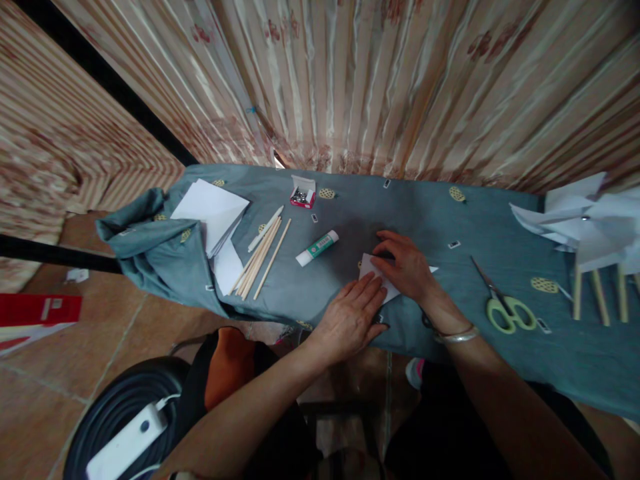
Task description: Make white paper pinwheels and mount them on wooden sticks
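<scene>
A small folded piece of white paper [367,265] lies on the cloth-covered table in front of me, partly covered by both hands. My left hand [345,320] lies flat on its near side with the fingers stretched out. At the paper's upper right, my right hand [407,267] has bent fingers and its thumb side closed on the edge; the exact grip is partly hidden. A white tip of paper shows beyond the right wrist. To the left of the hands is a capped glue stick [318,248] with a green label.
Wooden sticks [260,260], a white pen [266,229], stacked white paper [213,207] and a red box of small metal pieces [303,195] are on the left. Green-handled scissors [507,310] lie right, before white paper pinwheels [583,217] on sticks. A curtain [350,87] hangs behind.
</scene>
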### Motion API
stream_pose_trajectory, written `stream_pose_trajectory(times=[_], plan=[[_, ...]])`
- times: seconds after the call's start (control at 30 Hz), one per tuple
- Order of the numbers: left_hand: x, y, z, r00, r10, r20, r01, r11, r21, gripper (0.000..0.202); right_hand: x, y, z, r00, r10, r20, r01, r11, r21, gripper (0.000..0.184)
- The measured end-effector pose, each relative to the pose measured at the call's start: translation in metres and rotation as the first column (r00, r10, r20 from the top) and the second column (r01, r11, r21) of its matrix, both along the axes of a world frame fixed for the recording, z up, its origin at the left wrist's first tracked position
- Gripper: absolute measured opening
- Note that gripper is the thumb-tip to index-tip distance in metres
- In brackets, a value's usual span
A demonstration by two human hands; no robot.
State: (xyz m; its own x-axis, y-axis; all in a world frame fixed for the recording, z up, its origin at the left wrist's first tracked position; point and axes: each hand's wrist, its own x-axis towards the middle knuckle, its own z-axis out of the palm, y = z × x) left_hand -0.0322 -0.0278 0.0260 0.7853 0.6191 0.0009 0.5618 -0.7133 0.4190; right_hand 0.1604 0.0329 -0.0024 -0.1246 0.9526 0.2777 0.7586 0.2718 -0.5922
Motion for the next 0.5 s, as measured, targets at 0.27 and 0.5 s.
stream_pose_trajectory(times=[0.27, 0.5], plan=[[-0.002, -0.005, -0.018, 0.998, -0.044, -0.034, 0.046, 0.998, 0.050, 0.083, -0.007, -0.029, 0.005, 0.981, -0.117, 0.156, 0.105, 0.991, 0.083, 0.031], [-0.001, -0.005, -0.019, 0.998, -0.052, -0.045, 0.056, 0.995, 0.086, 0.090, -0.008, -0.080, 0.004, 0.955, -0.180, 0.236, 0.159, 0.982, 0.104, 0.056]])
